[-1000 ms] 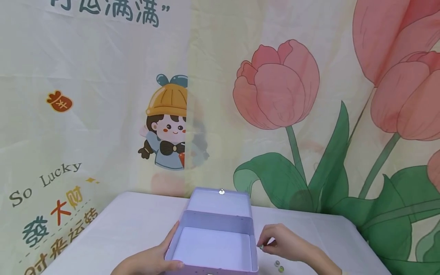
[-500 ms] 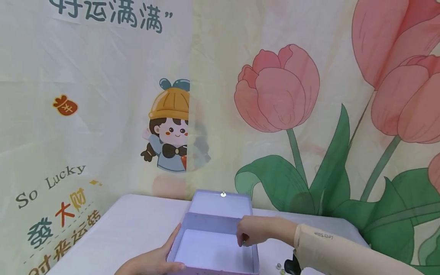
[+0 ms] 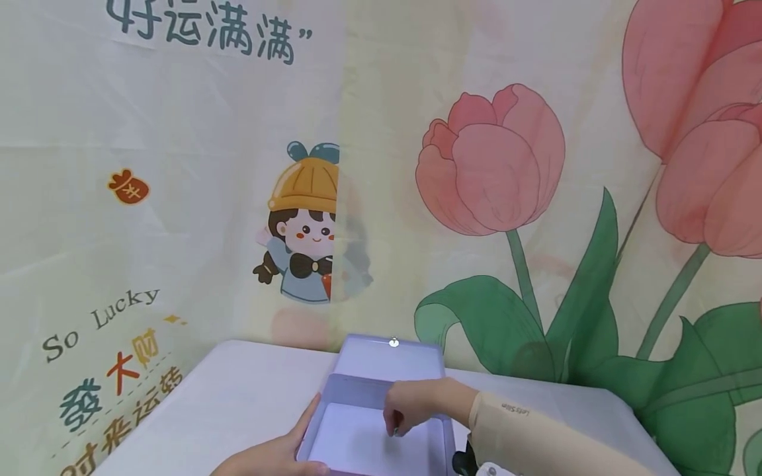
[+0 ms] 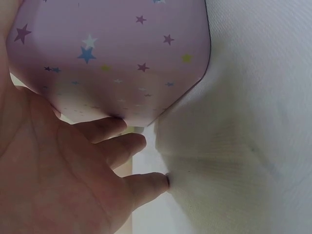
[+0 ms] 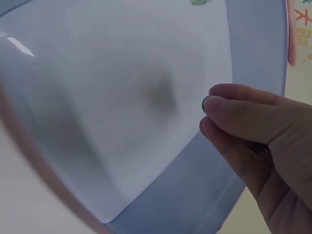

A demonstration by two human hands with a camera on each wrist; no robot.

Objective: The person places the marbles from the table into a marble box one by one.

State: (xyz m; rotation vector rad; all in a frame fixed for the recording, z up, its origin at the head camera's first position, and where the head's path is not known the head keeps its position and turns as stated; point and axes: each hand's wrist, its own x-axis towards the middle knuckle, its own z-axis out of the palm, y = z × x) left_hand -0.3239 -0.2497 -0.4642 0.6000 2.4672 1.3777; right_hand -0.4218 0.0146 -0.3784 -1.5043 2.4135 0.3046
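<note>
A lilac tin box (image 3: 449, 443) lies on the table with its lid (image 3: 381, 360) raised at the back. My left hand (image 3: 268, 453) rests against its front left corner, thumb at the front rim and fingers along the left side. In the left wrist view those fingers (image 4: 119, 148) are nearly straight below the star-printed outer wall (image 4: 122, 44). My right hand (image 3: 411, 403) is above the inside of the box, pinching a small glass marble (image 3: 395, 432) between thumb and fingers. Only the marble's dark green edge (image 5: 204, 104) shows in the right wrist view.
A small green glassy piece (image 5: 200, 1) sits at the top edge of the right wrist view, seemingly inside the box. The white-covered table (image 3: 262, 383) ends at a printed cloth backdrop (image 3: 381, 198). A dark wrist device (image 3: 463, 461) is under my right sleeve.
My right hand has carried the marble left from beside the box, over its right rim, to above the box floor. The left hand keeps its place at the box. The head view has shifted slightly.
</note>
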